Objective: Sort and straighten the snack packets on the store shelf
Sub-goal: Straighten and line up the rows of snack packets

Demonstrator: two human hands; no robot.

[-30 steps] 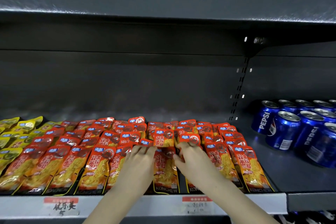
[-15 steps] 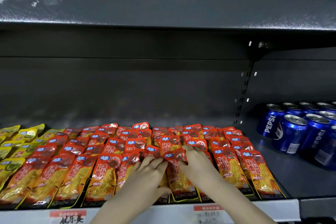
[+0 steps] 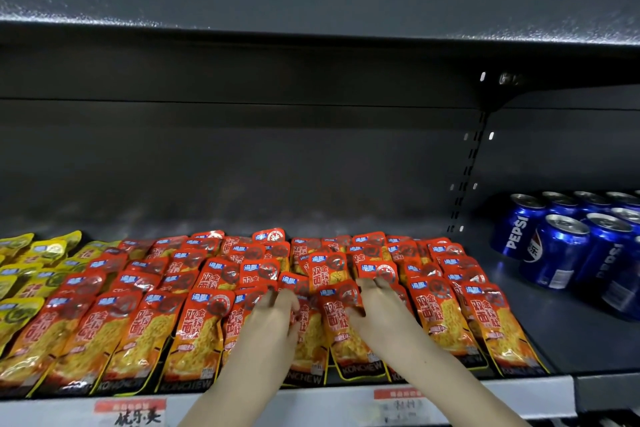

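Observation:
Rows of red snack packets (image 3: pixel 194 319) lie overlapping on the dark shelf (image 3: pixel 540 350), with yellow packets (image 3: pixel 20 288) at the far left. One red packet (image 3: pixel 337 319) lies in the front row between my hands. My right hand (image 3: pixel 381 312) holds its right edge, thumb on top, fingers reaching over the packets behind. My left hand (image 3: pixel 273 319) rests flat on the packets just to the left. Its thumb touches a neighbouring packet (image 3: pixel 306 326) that is partly hidden under the held one.
Blue Pepsi cans (image 3: pixel 554 253) stand in a group at the right of the shelf. A bare strip of shelf separates them from the packets. Price labels (image 3: pixel 398 404) sit on the front rail. An upper shelf (image 3: pixel 311 0) overhangs the whole bay.
The front red packet has been drawn forward and laid down between my hands. My left hand has slid left, off that packet. The view has shifted slightly.

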